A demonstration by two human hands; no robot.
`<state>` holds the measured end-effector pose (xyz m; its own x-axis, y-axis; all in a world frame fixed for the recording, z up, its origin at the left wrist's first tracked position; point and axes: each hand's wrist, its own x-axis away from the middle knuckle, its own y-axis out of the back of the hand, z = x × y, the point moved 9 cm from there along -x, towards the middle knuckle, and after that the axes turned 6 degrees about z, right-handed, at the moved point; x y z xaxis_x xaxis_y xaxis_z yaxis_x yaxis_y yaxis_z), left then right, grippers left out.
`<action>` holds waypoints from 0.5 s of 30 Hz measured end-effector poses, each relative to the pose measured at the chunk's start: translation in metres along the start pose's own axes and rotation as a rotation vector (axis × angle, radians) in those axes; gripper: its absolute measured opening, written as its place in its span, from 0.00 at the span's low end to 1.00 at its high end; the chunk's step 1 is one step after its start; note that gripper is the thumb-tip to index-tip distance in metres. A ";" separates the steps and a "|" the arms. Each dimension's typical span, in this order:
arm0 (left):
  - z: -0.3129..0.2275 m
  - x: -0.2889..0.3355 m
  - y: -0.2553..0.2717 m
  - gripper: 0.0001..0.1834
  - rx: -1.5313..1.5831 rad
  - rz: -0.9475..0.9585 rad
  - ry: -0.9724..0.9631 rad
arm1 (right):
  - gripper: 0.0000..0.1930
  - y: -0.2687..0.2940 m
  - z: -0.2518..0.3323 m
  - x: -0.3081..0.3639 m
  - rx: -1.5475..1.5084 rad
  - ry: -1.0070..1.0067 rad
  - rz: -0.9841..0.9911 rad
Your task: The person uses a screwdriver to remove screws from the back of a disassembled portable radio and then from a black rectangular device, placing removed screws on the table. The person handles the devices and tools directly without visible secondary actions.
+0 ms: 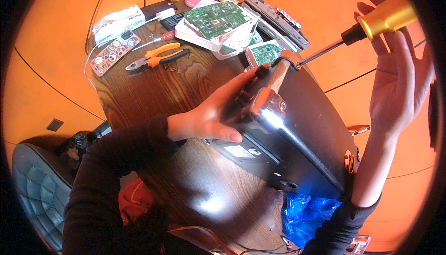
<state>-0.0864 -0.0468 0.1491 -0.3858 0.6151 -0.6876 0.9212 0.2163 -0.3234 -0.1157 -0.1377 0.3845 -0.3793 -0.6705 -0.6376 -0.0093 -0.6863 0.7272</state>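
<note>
A black boxy case [320, 129] stands tilted at the table's right edge. Along its upper corner runs a wooden handle [278, 76] between shiny end mounts. My left hand [206, 118] lies spread against the case's near end, thumb and index finger far apart, its other fingers mostly hidden. In my right hand [395, 78] is the yellow handle of a screwdriver [388, 18], crossing my nearly straight fingers, palm toward me. Its metal shaft slants down to the left, and the tip meets a screw at the handle's far mount.
On the wood-grain table [125, 101] lie orange-handled pliers [160, 55], a stickered phone [114, 54], a tissue pack [118, 22] and loose screws. Green circuit boards [218, 19] rest on white trays behind. A blue plastic bag [306, 215] hangs below the case; a padded chair [39, 185] stands left.
</note>
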 end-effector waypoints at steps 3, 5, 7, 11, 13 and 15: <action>-0.001 -0.002 0.000 0.62 -0.012 -0.006 -0.007 | 0.20 0.017 -0.008 0.006 0.324 -0.177 -0.181; -0.004 -0.004 -0.004 0.62 -0.060 0.053 -0.021 | 0.19 0.016 -0.006 0.005 0.340 -0.150 -0.179; -0.004 -0.004 -0.004 0.62 -0.073 0.069 -0.033 | 0.20 0.011 -0.004 0.004 0.128 -0.062 -0.120; 0.003 0.000 0.000 0.62 0.011 0.015 -0.014 | 0.21 0.012 -0.005 0.004 -0.042 -0.013 -0.124; 0.009 0.002 -0.001 0.59 0.090 -0.001 -0.004 | 0.20 0.023 -0.007 0.008 0.138 -0.081 -0.272; 0.004 -0.001 0.000 0.55 0.078 -0.033 -0.038 | 0.20 0.021 -0.009 0.009 0.162 -0.114 -0.311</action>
<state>-0.0862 -0.0502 0.1469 -0.4190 0.5794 -0.6991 0.9017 0.1753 -0.3951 -0.1111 -0.1605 0.3915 -0.4360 -0.3945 -0.8089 -0.2835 -0.7928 0.5395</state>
